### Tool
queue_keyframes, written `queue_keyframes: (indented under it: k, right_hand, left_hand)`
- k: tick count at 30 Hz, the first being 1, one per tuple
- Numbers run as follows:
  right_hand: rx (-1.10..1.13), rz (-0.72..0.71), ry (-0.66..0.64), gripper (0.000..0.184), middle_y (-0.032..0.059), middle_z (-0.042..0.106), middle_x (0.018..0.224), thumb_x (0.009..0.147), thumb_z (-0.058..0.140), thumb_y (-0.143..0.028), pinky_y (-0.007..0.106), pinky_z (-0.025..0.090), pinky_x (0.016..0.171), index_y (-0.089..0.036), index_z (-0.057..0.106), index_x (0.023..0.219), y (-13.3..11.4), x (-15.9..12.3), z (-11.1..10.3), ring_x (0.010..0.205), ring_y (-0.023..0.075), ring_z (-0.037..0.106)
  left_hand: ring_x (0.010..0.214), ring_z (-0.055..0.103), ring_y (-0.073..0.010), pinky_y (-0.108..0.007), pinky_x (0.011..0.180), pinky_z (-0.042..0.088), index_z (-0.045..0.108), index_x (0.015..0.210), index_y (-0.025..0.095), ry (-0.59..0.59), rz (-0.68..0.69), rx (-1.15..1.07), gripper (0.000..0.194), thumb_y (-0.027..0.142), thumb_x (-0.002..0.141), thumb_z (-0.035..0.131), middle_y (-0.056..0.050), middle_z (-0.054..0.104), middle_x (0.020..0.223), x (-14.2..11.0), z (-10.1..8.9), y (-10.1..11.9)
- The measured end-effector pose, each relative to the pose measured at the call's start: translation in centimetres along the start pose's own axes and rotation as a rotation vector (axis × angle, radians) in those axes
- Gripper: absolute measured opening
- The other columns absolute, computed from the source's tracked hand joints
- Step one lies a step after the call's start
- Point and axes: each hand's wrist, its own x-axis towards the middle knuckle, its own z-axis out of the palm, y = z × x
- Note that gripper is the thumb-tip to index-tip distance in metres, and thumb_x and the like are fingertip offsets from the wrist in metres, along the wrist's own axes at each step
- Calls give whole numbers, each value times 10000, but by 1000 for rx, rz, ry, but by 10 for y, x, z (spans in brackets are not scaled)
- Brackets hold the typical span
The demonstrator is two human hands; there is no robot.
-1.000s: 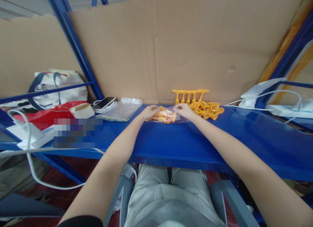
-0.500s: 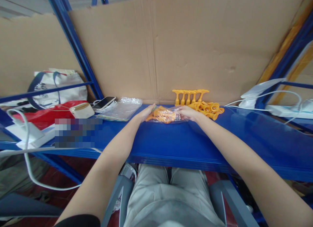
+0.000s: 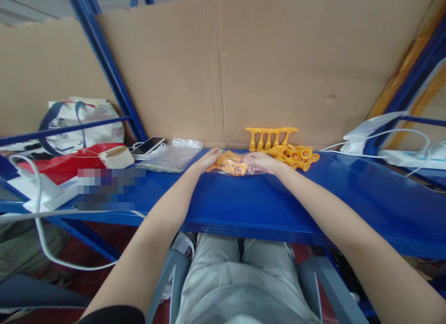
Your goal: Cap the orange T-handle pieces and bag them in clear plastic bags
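A clear plastic bag (image 3: 230, 164) with several orange-yellow plastic pieces inside lies on the blue shelf between my hands. My left hand (image 3: 210, 159) is closed on the bag's left end. My right hand (image 3: 259, 161) grips the opposite end, its fingers partly hidden by the shiny film. Just beyond my right hand is a pile of loose orange-yellow plastic pieces (image 3: 296, 155) with round, cup-like ends. Behind them, similar T-shaped pieces (image 3: 271, 137) stand upright in a row against the cardboard.
Flat clear plastic bags (image 3: 172, 155) lie left of my left hand, beside a phone (image 3: 148, 147) on a coiled white cable. Farther left are a small cream-coloured box (image 3: 116, 157) and a red bag (image 3: 81, 162). Cardboard (image 3: 278, 63) walls off the back; white cables (image 3: 379, 137) run at right.
My right hand has shifted slightly left along the bag, and the pieces inside look bunched closer together. My left hand has hardly moved.
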Motion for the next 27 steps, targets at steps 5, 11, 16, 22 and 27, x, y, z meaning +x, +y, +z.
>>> queue_keyframes:
  k: [5,11,16,22,27]
  right_hand:
    - [-150,71,118,138,-43,534,444,866,656,-125,150,352,360,-163,551,784,-5,-5,2,337,55,424]
    - [-21,74,125,158,-16,515,429,882,465,-103,188,311,367,-165,539,757,-9,-3,-5,342,91,405]
    - [39,45,79,348,15,484,424,914,345,-252,218,286,371,-169,558,651,-16,-6,-18,354,114,363]
    - [-75,2,-46,172,0,568,551,806,632,-210,186,322,420,-164,577,649,-13,-11,-20,460,82,447]
    - [-229,-120,182,174,-21,564,587,780,634,-103,168,346,482,-161,588,623,-8,-3,-17,550,74,495]
  left_hand:
    - [1260,559,-240,-318,1057,444,576,1251,112,48,29,137,389,143,864,593,-166,567,1385,-2,-1,3]
    - [1268,555,-219,-311,1082,416,541,1313,99,58,84,255,458,111,855,542,-150,567,1398,-4,2,9]
    - [1168,617,-197,-260,983,485,564,1290,122,51,111,262,492,98,798,571,-105,643,1295,-8,5,11]
    - [1197,593,-223,-283,1001,472,618,1235,172,49,133,291,526,108,713,598,-90,652,1291,-15,-2,16]
    - [1362,454,-290,-371,1090,397,679,1117,223,20,129,325,467,175,656,630,-96,627,1337,-16,-8,16]
